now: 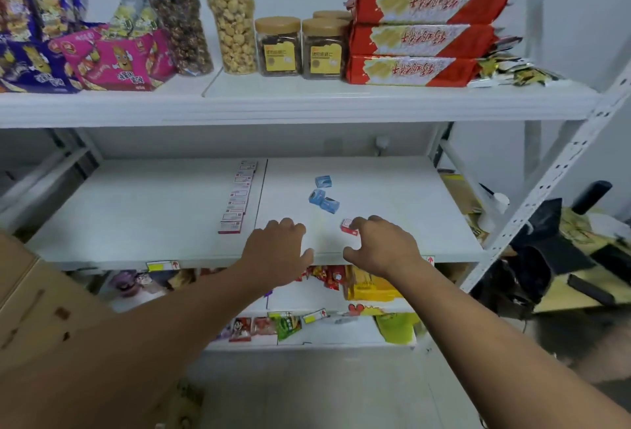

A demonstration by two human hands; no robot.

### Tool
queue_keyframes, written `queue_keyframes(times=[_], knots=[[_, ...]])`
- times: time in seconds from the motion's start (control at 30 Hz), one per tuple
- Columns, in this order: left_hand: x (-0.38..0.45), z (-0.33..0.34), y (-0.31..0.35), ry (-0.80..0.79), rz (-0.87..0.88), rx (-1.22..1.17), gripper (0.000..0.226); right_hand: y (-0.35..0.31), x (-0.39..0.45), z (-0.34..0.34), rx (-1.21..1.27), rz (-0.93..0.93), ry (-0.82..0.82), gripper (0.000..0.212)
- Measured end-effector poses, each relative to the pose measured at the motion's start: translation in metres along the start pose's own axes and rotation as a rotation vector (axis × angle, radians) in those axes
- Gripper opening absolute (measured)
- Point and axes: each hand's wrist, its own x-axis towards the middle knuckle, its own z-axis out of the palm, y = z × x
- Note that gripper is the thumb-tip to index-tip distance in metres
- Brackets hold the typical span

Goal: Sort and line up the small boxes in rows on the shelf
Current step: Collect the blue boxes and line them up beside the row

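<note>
Middle shelf (392, 186), white: one row of red-and-white small boxes (238, 198) laid end to end along the centre seam, about eight, exact count blurred. Three blue boxes (323, 197) loose right of the row, two touching, one just behind. One red box (349, 226) near the front edge, under the fingertips of the right hand (379, 244); whether pinched or only touched cannot be told. Left hand (278, 246) knuckles-up with loosely curled fingers, holding nothing. Upper shelf: three lidded jars (302, 48), four stacked red packets (423, 22).

shelf (375, 189) white | loose boxes (323, 197) blue | row of boxes (239, 198) red-white
</note>
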Motion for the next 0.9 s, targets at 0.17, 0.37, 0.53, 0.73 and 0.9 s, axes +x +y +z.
queue_keyframes(times=[0.17,0.37,0.53,0.73,0.9], knots=[[-0.009,-0.009,0.023,0.015,0.035,0.024,0.057,0.02,-0.023,-0.01,0.023,0.019,0.017,0.062],[-0.005,-0.022,0.033,0.034,0.091,0.036,0.056,0.03,-0.04,-0.016,0.022,0.072,0.034,0.06],[-0.003,-0.018,0.031,0.041,0.14,0.03,0.056,0.023,-0.048,-0.016,0.001,0.107,0.06,0.06],[-0.01,0.0,0.018,0.017,0.167,-0.012,0.054,0.0,-0.055,-0.006,-0.026,0.122,0.038,0.061],[-0.014,0.012,0.009,-0.024,0.175,-0.023,0.053,-0.009,-0.057,-0.003,-0.043,0.12,0.017,0.063]])
